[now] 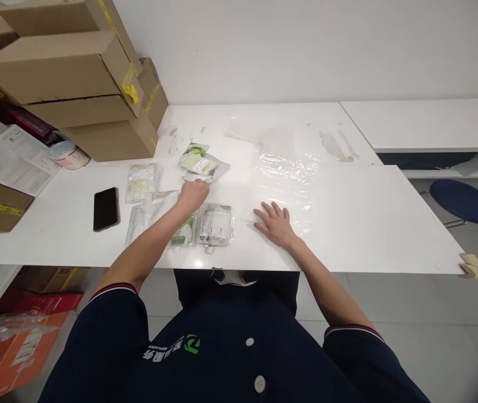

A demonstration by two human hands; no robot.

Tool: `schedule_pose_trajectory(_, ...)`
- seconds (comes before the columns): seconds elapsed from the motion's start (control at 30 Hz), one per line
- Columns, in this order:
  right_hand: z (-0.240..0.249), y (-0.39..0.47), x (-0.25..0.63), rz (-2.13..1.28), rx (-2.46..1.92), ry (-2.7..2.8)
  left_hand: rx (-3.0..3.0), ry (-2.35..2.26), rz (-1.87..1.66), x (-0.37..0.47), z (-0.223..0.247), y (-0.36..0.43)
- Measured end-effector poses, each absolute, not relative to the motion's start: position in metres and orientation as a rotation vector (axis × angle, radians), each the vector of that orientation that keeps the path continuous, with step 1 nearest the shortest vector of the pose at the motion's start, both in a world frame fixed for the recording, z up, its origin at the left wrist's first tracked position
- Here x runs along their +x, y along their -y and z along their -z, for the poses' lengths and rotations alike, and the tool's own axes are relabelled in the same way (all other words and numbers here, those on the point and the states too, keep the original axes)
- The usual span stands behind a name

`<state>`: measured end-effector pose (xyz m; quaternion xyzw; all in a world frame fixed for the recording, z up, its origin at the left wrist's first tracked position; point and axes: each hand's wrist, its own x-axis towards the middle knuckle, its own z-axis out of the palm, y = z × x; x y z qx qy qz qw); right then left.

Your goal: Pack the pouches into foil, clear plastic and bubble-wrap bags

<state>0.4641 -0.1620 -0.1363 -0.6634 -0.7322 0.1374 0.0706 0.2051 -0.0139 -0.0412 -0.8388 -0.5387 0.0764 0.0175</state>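
My left hand [195, 196] is closed at the lower edge of some green and white packets [199, 163]; what its fingers hold, if anything, is hidden. My right hand [276, 224] lies with fingers spread on the lower left part of a clear plastic sheet [287, 179]. Between my hands sits a clear pouch with a printed label and a spout [215, 225]. A green and white packet [183, 232] is partly under my left forearm. Farther left lies a clear packet with pale green contents [141, 183].
A black phone [106, 209] lies left on the white table [365, 224]. Cardboard boxes [66, 73] are stacked at the back left, beside a round tin [69, 155]. A blue stool [464, 201] stands at the right, past the table's edge.
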Motion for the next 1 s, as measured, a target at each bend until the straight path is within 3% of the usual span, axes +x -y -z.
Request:
schedule_pose_trajectory(0.17, 0.123, 0.163, 0.471, -0.596, -1.853, 1.932, -2.295, 1.779, 0.556, 0.171, -0.041, 0.021)
schedule_pose_trajectory(0.27, 0.103, 0.166, 0.467, -0.737, -1.623, 1.608, -2.406, 1.786, 1.132, 0.168, -0.059, 0.031)
schedule_pose_trajectory(0.4, 0.078, 0.168, 0.46, -1.072, -1.267, 1.225, -2.742, 1.917, 1.879, 0.214, -0.02, 0.045)
schedule_pose_trajectory(0.57, 0.071, 0.169, 0.497, -0.987, -1.302, 0.776, -3.144, 2.178, 2.336, 0.302, 0.046, 0.078)
schedule_pose_trajectory(0.63, 0.072, 0.177, 0.521, -0.94, -1.335, 0.664, -3.324, 2.298, 2.274, 0.325, 0.058, 0.089)
schedule_pose_trajectory(0.73, 0.075, 0.192, 0.549, -0.891, -1.372, 0.604, -3.593, 2.224, 1.75, 0.338, 0.061, 0.097)
schedule_pose_trajectory(0.87, 0.091, 0.206, 0.566, -0.876, -1.432, 0.555, -3.544, 1.705, 0.88, 0.329, 0.062, 0.108)
schedule_pose_trajectory(1.0, 0.116, 0.212, 0.573, -0.939, -1.552, 0.584, -3.403, 1.091, 0.268, 0.325, 0.078, 0.125)
